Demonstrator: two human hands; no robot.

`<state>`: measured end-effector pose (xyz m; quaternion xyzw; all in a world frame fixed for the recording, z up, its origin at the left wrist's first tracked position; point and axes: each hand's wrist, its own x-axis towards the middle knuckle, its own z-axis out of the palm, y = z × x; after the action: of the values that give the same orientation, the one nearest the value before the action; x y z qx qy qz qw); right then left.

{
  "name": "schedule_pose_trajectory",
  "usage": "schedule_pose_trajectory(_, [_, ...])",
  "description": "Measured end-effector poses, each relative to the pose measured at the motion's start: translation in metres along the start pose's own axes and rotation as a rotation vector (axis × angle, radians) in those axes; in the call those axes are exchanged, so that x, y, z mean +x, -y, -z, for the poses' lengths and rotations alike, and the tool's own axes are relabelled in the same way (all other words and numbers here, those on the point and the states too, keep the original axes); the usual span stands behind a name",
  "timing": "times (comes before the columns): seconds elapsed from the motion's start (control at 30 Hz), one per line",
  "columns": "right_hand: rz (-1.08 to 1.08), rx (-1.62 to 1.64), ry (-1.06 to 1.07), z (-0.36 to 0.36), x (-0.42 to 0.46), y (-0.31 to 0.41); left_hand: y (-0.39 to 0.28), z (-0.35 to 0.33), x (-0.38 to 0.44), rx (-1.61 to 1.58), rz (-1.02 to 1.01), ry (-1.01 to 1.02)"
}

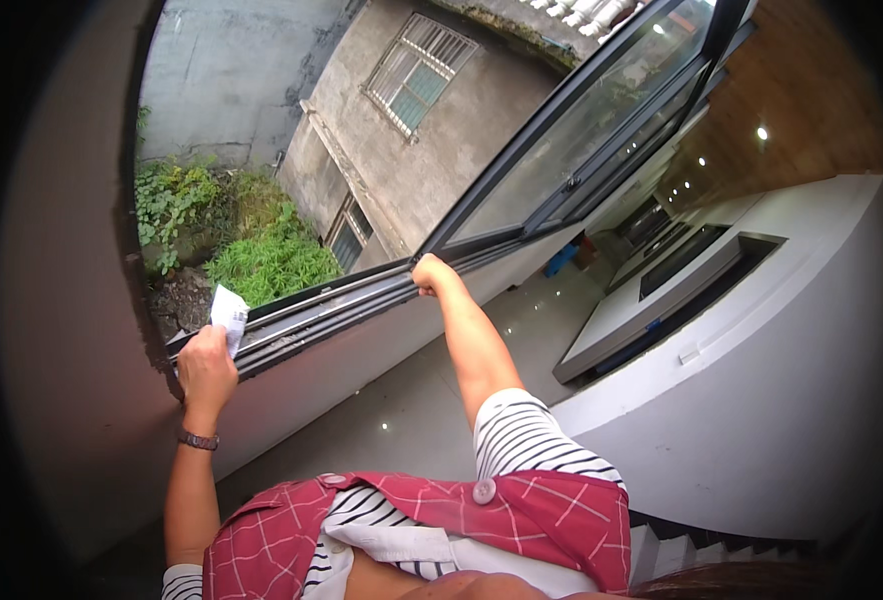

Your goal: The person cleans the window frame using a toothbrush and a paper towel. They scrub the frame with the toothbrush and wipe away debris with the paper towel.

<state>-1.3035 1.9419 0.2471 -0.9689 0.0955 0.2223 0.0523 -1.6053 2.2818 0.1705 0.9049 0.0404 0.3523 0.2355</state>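
My left hand (207,367), with a dark bracelet or watch on its wrist, holds a small crumpled white paper or packet (230,309) bearing print. It is over the left end of the window track (306,321), close to the side of the opening. With the arm stretched forward, my right hand (432,274) is closed at the lower corner of a dark-framed sliding glass sash (561,150). Its fingertips are turned away, so the exact grip is partly hidden. Left of that sash the window stands open to the outside.
Outside are green plants (272,259) and a weathered building with a barred window (420,71). Indoors, a shiny tiled floor (404,405) runs below the sill. A white curved half-wall (756,360) stands at right, with stair steps (670,555) near its foot.
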Motion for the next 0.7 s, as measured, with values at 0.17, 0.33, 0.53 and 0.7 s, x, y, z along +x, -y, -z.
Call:
schedule_pose_trajectory(0.17, [0.032,0.428,-0.087,0.001,-0.038,0.003,0.008,0.009,-0.006,0.004,0.013,-0.03])
schedule_pose_trajectory(0.33, [-0.102,0.23,-0.031,0.022,0.032,-0.035,-0.003,0.009,-0.002,-0.025,-0.023,-0.001])
schedule_pose_trajectory(0.53, [-0.058,-0.347,-0.024,-0.012,0.001,0.024,0.002,0.009,-0.004,-0.021,-0.03,-0.019])
schedule_pose_trajectory(0.7, [0.075,0.456,0.177,-0.005,-0.1,0.037,0.011,0.008,-0.007,-0.026,-0.024,-0.049])
